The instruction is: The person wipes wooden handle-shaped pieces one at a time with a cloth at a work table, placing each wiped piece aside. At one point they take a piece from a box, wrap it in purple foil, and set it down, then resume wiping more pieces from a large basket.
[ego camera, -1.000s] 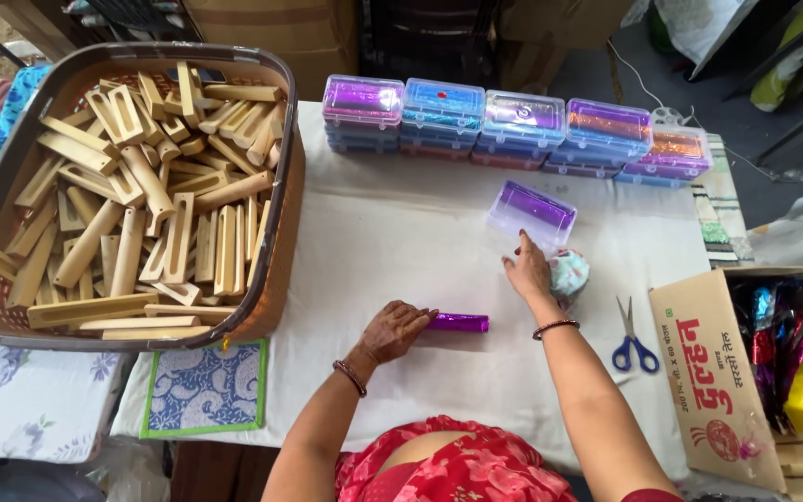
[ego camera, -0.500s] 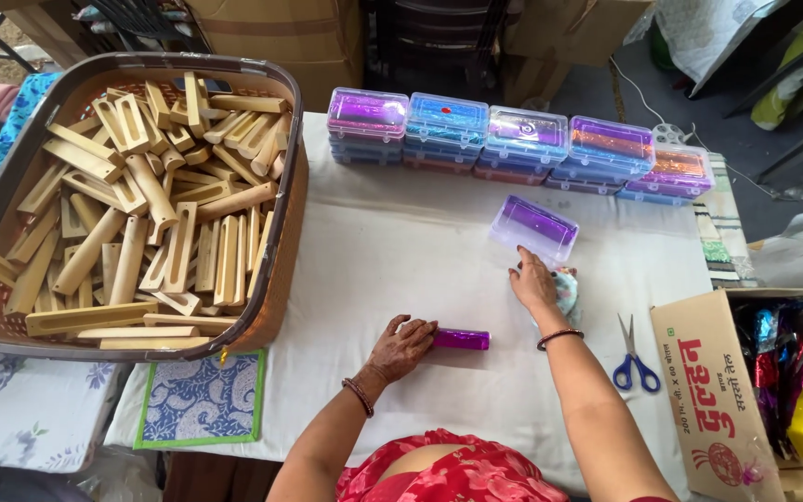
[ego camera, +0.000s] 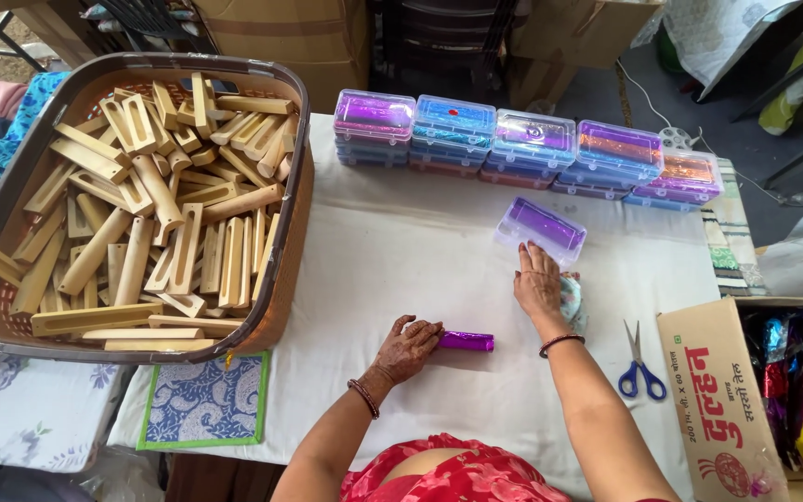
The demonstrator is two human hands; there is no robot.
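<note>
Purple foil-wrapped stick [ego camera: 465, 341]: under left hand [ego camera: 408, 347], unmoved. Right hand [ego camera: 538, 282], flat, now touching clear case [ego camera: 540, 230] beyond stick.

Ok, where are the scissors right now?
The blue-handled scissors lie on the white tablecloth at the person's right, between the right forearm and the cardboard box, untouched by either hand.

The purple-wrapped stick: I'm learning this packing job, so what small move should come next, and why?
Probably the left hand lifts the purple-wrapped stick toward the open clear box. The stick lies wrapped on the white cloth under the left fingers, and the right hand already rests at the box.
</note>
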